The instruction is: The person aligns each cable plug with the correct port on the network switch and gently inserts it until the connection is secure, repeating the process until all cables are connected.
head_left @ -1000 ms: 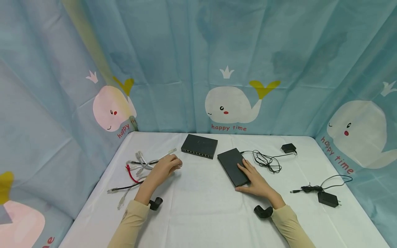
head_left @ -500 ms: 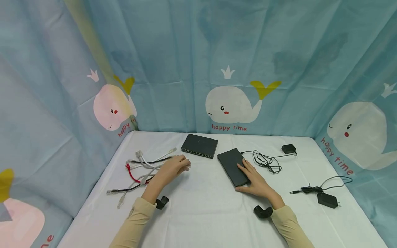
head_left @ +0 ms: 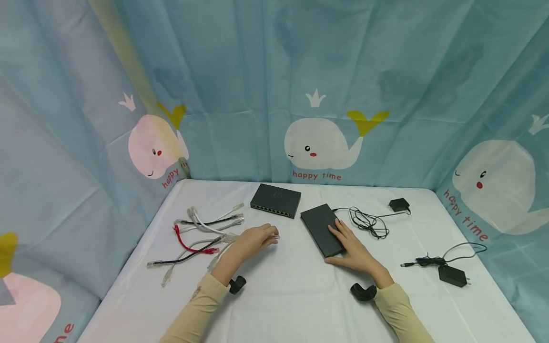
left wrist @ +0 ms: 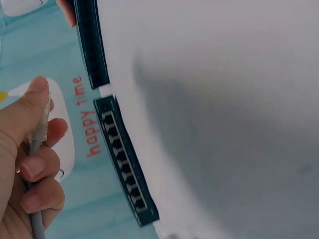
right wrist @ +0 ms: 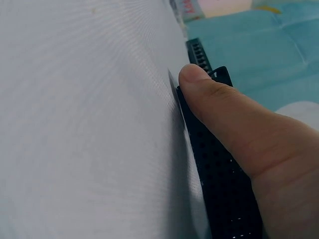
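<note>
My left hand [head_left: 253,240] pinches the clear plug of a grey network cable [left wrist: 36,216] between thumb and fingers, above the table left of centre. The rest of this cable trails back beneath the wrist, partly hidden. On the right, my right hand [head_left: 353,250] rests on a black box, a network switch by its look [head_left: 319,228], fingers spread over its right side and thumb against its near end. A thin power cord [head_left: 369,221] runs from its far end. A second black network switch [head_left: 276,200] lies farther back, its row of ports [left wrist: 123,162] facing the near side.
Several short network cables, white, black, grey and one red cable [head_left: 184,243], lie spread at the left. A power adapter [head_left: 399,205] sits at the back right, and another adapter [head_left: 452,276] with its bundled cord lies nearer. Printed fabric hangs around the table.
My left hand has moved right and slightly nearer, drawing the grey network cable away from the other cables. The right hand and its box have stayed put.
</note>
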Demonstrator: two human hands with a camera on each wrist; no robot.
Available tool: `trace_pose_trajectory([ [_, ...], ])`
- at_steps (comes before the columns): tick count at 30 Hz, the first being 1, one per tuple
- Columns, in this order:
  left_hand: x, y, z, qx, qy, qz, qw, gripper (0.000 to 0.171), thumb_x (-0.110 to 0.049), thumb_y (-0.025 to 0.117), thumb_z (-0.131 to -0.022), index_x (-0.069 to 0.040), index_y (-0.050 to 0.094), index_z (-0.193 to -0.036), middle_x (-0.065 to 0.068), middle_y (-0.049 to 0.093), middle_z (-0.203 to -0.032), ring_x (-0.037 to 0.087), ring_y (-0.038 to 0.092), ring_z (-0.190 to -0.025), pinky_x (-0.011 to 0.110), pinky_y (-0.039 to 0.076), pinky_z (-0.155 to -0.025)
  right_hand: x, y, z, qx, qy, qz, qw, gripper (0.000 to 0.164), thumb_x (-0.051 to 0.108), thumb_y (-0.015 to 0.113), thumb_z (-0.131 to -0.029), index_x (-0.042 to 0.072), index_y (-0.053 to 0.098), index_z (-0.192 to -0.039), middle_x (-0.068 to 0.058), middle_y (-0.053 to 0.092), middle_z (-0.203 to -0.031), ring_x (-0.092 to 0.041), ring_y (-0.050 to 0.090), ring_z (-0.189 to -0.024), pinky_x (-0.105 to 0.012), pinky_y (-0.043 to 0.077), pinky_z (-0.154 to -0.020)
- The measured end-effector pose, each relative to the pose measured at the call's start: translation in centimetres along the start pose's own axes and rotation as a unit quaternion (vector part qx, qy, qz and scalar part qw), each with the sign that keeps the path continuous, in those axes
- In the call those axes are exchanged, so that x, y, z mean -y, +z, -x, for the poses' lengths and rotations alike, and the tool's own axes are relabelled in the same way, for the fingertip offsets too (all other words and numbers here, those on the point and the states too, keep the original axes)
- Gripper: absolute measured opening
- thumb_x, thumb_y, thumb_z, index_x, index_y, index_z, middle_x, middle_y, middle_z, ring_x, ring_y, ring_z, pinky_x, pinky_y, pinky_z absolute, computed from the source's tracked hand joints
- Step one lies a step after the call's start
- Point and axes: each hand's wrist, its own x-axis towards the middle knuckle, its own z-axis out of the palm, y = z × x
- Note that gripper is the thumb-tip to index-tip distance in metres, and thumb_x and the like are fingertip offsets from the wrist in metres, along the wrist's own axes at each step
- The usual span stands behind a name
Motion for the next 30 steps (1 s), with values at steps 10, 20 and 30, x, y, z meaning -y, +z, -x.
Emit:
trace_pose_trajectory([
  [10,-1.9,1.5,-1.1,0.062,-0.05,0.076,0.9939,0.021,-0.028,0.049,-0.097,-0.016,0.064,-0.106,-0.003,0.062,-0.098,0.011,0.061,-0.087,0.027,0.05,-0.078,0.1,0.0,0.0,-0.004,-0.005,0.001,1.0,0.098,0.055,0.073,-0.07,0.012,0.029,-0.146,-0.016,0.014,-0.154,-0.04,0.011,-0.14,-0.062,0.021,-0.104],
  [20,-3.8,2.6,-1.9,0.101,-0.076,0.132,0.9832,0.026,-0.02,0.051,-0.096,-0.005,0.068,-0.107,0.0,0.059,-0.085,0.009,0.055,-0.076,0.022,0.047,-0.07,0.0,-0.1,-0.1,0.002,0.001,0.0,1.0,0.099,0.057,0.072,-0.071,0.014,0.027,-0.147,-0.014,0.011,-0.155,-0.038,0.009,-0.141,-0.06,0.022,-0.104],
  [30,-5.6,4.0,-2.2,0.092,-0.126,0.216,0.9638,0.021,-0.021,0.057,-0.093,-0.003,0.067,-0.098,-0.003,0.058,-0.079,0.005,0.047,-0.068,0.019,0.042,-0.063,0.3,-0.1,0.0,-0.004,-0.002,0.003,1.0,0.1,0.056,0.073,-0.069,0.012,0.028,-0.147,-0.016,0.012,-0.154,-0.04,0.01,-0.14,-0.062,0.025,-0.101],
])
